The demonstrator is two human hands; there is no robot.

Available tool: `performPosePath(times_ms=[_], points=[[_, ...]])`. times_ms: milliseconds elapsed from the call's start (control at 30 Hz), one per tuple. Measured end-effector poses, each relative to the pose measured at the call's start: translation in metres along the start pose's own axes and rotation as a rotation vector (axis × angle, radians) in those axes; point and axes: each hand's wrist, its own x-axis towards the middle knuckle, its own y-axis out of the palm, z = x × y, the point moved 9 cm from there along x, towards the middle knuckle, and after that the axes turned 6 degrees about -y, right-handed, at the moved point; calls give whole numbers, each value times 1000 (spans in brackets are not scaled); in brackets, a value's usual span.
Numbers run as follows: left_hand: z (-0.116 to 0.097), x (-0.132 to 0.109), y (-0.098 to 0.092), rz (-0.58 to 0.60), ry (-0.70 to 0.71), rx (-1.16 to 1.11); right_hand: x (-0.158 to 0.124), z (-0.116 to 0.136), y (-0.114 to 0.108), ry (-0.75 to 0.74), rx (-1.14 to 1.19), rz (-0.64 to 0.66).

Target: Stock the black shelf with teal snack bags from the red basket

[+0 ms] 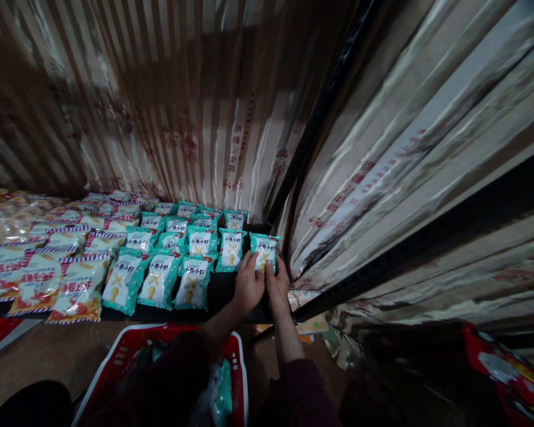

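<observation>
A teal-and-white snack bag (263, 247) stands at the right end of the black shelf (231, 290), with both hands at its lower part. My left hand (250, 284) has its fingers closed on the bag's lower left side. Against the lower right side, my right hand (276, 281) presses with its fingers. Just left of it leans another teal snack bag (231, 248), close to my left fingertips. Several more bags of this kind, such as the front teal bag (193, 284), stand in rows further left.
White-and-red snack bags (78, 290) fill the shelf's left part. Below the shelf front is a red basket (242, 362) with teal bags inside. A black shelf post (307, 130) and a black bar (382, 261) run close on the right. Pale printed sheeting (196, 107) hangs behind.
</observation>
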Motion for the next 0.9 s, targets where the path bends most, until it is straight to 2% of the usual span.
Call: performPosePath(times_ms=[433, 733, 900], points=[[2, 40, 20, 0, -55, 49, 39, -15, 13, -43, -74, -45], [-3, 66, 32, 0, -86, 78, 57, -34, 21, 33, -108, -88], [1, 84, 37, -20, -101, 49, 69, -31, 27, 0, -110, -119]])
